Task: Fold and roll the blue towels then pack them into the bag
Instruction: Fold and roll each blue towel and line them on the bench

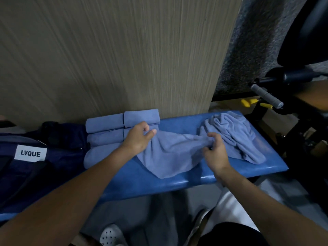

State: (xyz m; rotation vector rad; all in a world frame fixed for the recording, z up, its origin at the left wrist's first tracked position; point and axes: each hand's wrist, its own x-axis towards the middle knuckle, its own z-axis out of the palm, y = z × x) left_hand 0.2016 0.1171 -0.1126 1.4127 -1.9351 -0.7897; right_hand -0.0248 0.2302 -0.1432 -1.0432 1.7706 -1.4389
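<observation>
The blue towel [168, 155] in hand lies loose across the middle of the counter [177, 181], one corner reaching toward the near edge. It looks like thin, light terry: soft, limp, and ready to sag and crease wherever it is unsupported, with enough nap not to slip. The left hand [139, 137] pinches its far-left edge, fingers [153, 132] curled round the cloth. The right hand [215, 150] grips a bunched-up part of the right edge. Pinching the two corners of one edge and pulling them apart would probably flatten it best for folding.

Several rolled towels [106, 132] are stacked at the far edge left of the hands. A crumpled heap of towels [234, 134] sits near the far right corner. The navy bag [58, 157] lies at the left end; its white label [30, 153] reads "LVQUE".
</observation>
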